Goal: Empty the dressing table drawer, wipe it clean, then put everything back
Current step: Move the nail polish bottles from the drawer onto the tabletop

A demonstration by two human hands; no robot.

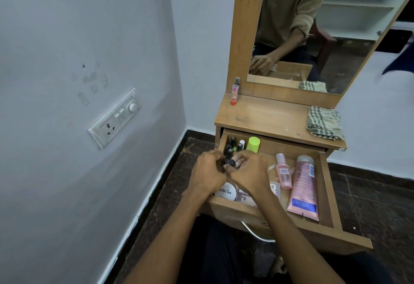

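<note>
Both bare forearms reach forward from the bottom edge into the open wooden drawer (327, 196) of the dressing table. Over the drawer's left part the left hand (207, 175) and the right hand (248, 173) meet, fingers curled round a small dark-capped bottle (230, 162) held between them (which hand bears most of the grip I cannot tell). Just behind it, in the drawer's far left corner, stand more small dark nail-polish bottles (231, 143) and a lime-green capped container (253, 144). Under the wrists lies a round white tub printed NAIL POLISH (226, 192). To the right, flat on the drawer floor, lie a small pink pump bottle (283, 171) and, beside it, a large pink tube with a blue label (303, 188).

On the wooden tabletop (268, 115) above, a folded green-checked cloth (324, 122) sits at the right, well apart from an upright pink-and-orange stick (234, 94) at the left, by the mirror (313, 37) frame. A white switchboard (115, 118) is on the left wall.
</note>
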